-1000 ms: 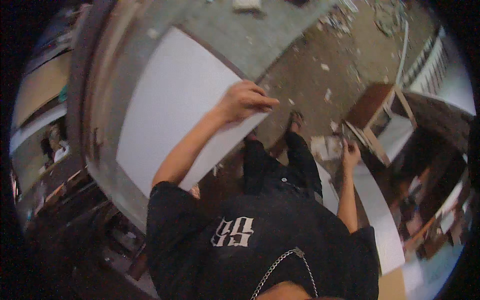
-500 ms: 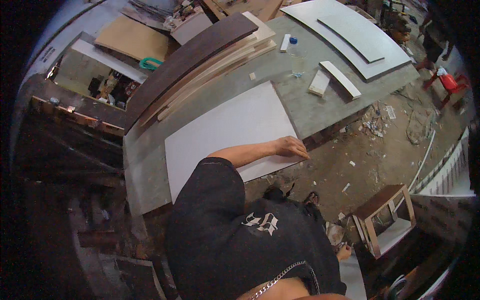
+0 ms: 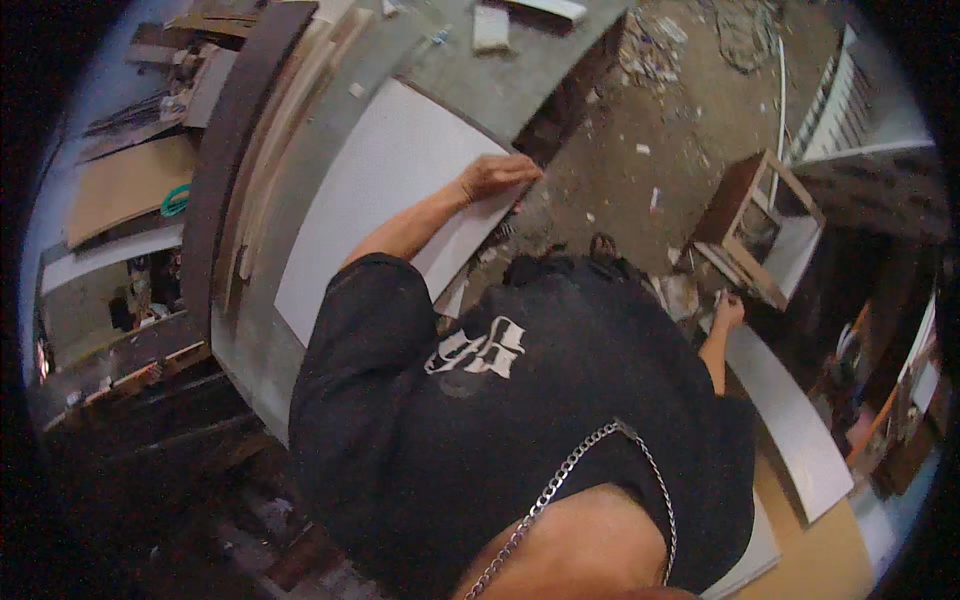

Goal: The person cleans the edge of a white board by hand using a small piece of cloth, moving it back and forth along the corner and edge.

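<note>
A large white panel [image 3: 385,200] lies flat on the grey surface [image 3: 520,85], a plain rectangle with a smooth, unmarked face. Its long sides run from near left to far right, and its right-hand edge reaches the rim of the surface and juts slightly past it. The left hand [image 3: 497,175] rests on that far right edge, fingers spread on the panel's face near the corner.
</note>
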### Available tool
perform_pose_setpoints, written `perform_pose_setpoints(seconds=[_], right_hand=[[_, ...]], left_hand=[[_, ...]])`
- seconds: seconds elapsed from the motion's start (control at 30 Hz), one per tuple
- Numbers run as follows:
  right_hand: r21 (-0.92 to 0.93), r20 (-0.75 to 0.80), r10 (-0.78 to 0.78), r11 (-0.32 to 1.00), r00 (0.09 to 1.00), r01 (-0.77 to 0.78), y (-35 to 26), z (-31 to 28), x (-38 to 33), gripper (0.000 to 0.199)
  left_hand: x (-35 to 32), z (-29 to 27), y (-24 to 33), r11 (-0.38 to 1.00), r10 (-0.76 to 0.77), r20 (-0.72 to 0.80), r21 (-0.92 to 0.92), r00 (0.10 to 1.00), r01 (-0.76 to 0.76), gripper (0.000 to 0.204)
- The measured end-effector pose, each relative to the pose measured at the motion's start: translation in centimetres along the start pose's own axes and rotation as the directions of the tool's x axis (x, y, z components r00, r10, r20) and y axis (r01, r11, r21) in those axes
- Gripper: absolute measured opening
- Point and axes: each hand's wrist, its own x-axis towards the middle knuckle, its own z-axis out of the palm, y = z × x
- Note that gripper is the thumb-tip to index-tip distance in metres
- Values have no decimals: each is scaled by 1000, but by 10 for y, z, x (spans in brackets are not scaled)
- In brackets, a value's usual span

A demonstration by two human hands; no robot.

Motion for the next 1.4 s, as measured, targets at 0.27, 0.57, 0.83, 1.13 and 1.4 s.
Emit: perform_pose_setpoints(seconds=[0.27,0.57,0.83,1.13,1.4], right_hand=[[-30,3,33,999,999,-33,32,22,-12,34],[6,30,-1,1000,1000,0,-27,34,-56,34],[49,-1,60,997,998,-59,-12,38,-64,34],[-75,13,81,994,997,-80,10,30,-55,36],[-46,-159,6,999,987,-14,13,-6,-47,30]], left_hand=[[3,10,3,998,-43,-5,-56,999,43,26],[-22,1,0,996,-83,-37,12,996,83,24],[-9,-18,0,978,-81,43,-188,996,88,46],[0,-12,-9,996,37,79,-78,996,-31,52],[10,-16,-14,978,207,179,-30,962,-205,50]])
